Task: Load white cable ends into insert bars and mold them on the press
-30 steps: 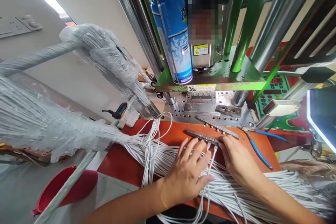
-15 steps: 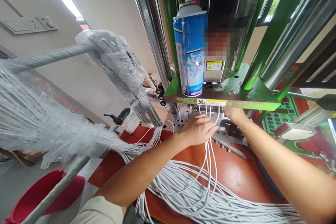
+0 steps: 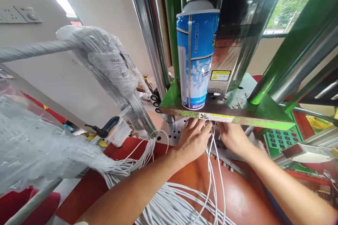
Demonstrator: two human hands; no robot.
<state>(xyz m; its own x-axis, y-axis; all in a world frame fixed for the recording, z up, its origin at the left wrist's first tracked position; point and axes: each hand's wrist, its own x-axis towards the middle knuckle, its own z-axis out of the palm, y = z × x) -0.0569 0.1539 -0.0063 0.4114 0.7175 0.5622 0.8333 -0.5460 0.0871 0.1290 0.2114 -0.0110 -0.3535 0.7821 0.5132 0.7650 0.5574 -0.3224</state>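
Observation:
My left hand point(image 3: 194, 137) is at the front edge of a green press plate point(image 3: 257, 122), fingers bent and closed around a few white cables point(image 3: 210, 168) near the thumb. The cables hang from there to a large bundle of white cables point(image 3: 169, 202) on the reddish-brown table. Beside it, my right hand point(image 3: 233, 137) reaches under the same plate next to the cables. Its fingertips are hidden, so I cannot see what they touch. A perforated metal base point(image 3: 174, 133) shows below the plate, and a slim metal bar point(image 3: 229, 165) lies in front of it.
A blue spray can point(image 3: 198, 59) stands on the green plate, near a warning label point(image 3: 221, 75). Plastic-wrapped cables point(image 3: 105, 63) hang over a rack at left. A green control panel point(image 3: 282, 133) is at right, a red tub point(image 3: 39, 204) at lower left.
My left hand has moved up to the plate edge with the cables. My right hand has shifted slightly toward me and shows more. The camera view has moved closer and turned rightward.

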